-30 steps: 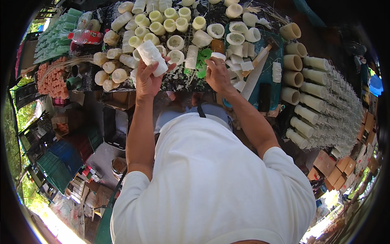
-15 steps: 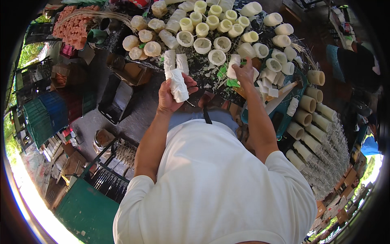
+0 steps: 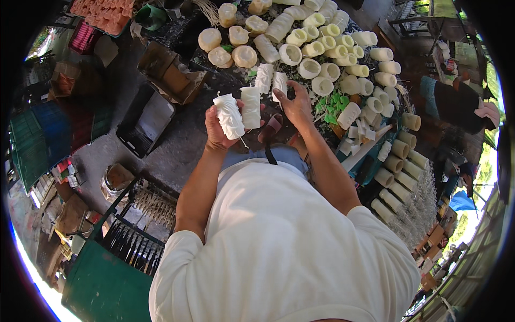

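My left hand (image 3: 214,126) is closed around two white pillar candles held side by side. The outer white candle (image 3: 229,117) has a carved, wavy surface, and a wick hangs from its lower end. Beside it, the second candle (image 3: 250,107) is creamier, with fingertips showing past its right side. My right hand (image 3: 296,107) reaches to the table edge, thumb and fingers around the near end of a short white candle (image 3: 279,85). Touching or close to that one is another carved white candle (image 3: 264,78).
Pale cup-shaped wax pieces (image 3: 309,68) crowd the table, with rounded cream pieces (image 3: 245,56) at its left. Green scraps (image 3: 335,104) lie near the right edge. Hollow tubes (image 3: 399,148) are stacked at right. A black crate (image 3: 146,121) sits on the floor at left.
The view has turned, shifting the table rightward. A second candle has joined the one in my left hand. My right hand has left the table's right part and reached a candle nearer my left hand.
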The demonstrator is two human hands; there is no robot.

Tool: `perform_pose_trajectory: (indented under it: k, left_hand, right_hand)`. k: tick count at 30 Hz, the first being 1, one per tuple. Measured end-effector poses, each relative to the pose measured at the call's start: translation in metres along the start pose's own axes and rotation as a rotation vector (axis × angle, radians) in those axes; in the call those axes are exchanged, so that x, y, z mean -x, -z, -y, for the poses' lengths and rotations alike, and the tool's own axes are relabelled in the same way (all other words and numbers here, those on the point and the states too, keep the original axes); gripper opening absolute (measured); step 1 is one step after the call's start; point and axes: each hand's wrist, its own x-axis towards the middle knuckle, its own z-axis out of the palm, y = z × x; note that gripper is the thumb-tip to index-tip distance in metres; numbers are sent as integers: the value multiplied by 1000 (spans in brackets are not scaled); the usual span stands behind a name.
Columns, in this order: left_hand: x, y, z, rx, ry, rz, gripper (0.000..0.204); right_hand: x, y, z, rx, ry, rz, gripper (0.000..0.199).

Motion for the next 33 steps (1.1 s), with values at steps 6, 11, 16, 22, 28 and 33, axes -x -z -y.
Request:
perform_pose_trajectory:
  k: [6, 11, 16, 22, 28, 33]
  left_hand:
    - [58, 24, -63, 25, -89, -41, 72]
    - [97, 59, -95, 75, -113, -138, 70]
    - [122, 58, -105, 175, -171, -152, 73]
    - [153, 52, -121, 279, -323, -190, 74]
    - [198, 87, -140, 283, -466, -275, 82]
    - [245, 202, -187, 39, -600, -577, 69]
  right_hand:
    - [-43, -106, 33, 472, -345, -112, 111]
    - [-56, -101, 31, 475, -412, -108, 104]
    - [-68, -68, 12, -23, -429, -43, 72]
    - [-34, 4, -45, -1095, -450, 611, 87]
    - [-13, -127, 117, -1017, -477, 1131, 95]
    - [-34, -346, 149, -888, -596, 1284, 68]
